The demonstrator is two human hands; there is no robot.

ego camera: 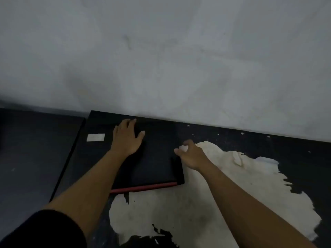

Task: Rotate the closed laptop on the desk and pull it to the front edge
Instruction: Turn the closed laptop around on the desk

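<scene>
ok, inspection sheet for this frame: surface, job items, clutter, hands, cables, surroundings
Surface: dark desk, large pale patches where the coating has peeled.
Job's things: closed black laptop with a red strip along its near edge, white sticker on the lid, lying close to the wall.
Clutter: nothing seen.
Grippers: left hand flat on the lid; right hand at the laptop's right edge.
Cables: nothing seen.
Surroundings: bare grey wall.

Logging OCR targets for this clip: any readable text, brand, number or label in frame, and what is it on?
No readable text anywhere.
White sticker on the closed laptop lid: looks blank; any print on it is too blurred to read.
Laptop lid and red hinge strip: no logo or lettering visible.
Desk and wall: none.
</scene>
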